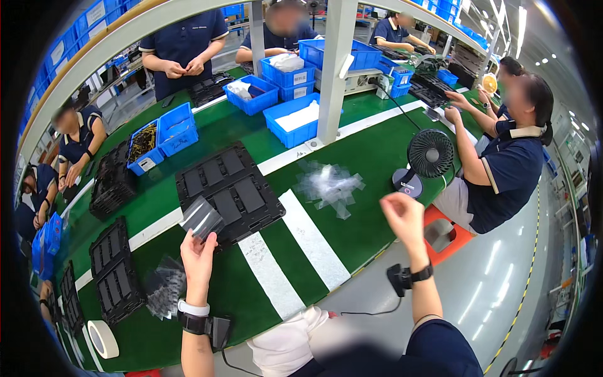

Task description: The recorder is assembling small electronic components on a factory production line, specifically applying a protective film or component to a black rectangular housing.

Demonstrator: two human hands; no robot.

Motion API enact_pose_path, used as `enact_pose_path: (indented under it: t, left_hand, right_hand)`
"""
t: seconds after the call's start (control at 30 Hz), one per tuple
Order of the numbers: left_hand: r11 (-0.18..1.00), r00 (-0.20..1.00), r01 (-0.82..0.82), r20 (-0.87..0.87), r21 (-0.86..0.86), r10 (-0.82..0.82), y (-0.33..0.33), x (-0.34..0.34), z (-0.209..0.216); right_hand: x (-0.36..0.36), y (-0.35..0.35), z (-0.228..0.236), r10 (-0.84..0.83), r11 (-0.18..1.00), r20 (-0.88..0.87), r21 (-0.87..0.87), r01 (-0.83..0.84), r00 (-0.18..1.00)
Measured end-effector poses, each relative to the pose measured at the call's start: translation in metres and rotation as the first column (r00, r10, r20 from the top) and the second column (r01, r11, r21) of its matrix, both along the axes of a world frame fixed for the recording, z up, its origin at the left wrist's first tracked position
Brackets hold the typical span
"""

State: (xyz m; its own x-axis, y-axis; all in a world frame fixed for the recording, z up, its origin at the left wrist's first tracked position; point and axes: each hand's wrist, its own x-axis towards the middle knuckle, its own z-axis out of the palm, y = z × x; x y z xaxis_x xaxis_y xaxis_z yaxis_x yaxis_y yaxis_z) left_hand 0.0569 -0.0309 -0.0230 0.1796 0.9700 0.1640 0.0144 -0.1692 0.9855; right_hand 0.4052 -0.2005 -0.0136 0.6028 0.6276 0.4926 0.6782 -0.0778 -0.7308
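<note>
Plastic film (203, 220) nr blk tray (230, 189) edge

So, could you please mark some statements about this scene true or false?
1. The left hand holds a clear sheet. True.
2. The right hand grips the black fan. False: the fan stands on the table, beyond that hand.
3. A heap of clear sheets lies right of the central black tray. True.
4. The tape roll lies right of the left hand. False: it lies to its left.
</note>
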Motion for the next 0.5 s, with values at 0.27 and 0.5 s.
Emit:
enact_pose_path:
  t: [0.27, 0.5]
  left_hand:
    - [0.995, 0.996, 0.037, 0.087, -0.096, -0.029, -0.006, -0.004, 0.007]
    - [0.989, 0.985, 0.091, 0.156, -0.113, -0.073, -0.006, -0.007, 0.005]
  right_hand:
    - [0.084, -0.010, -0.029, -0.127, 0.983, 0.260, -0.096, 0.156, 0.957]
    - [0.051, 0.004, -0.031, -0.193, 0.978, 0.235, -0.034, 0.206, 0.953]
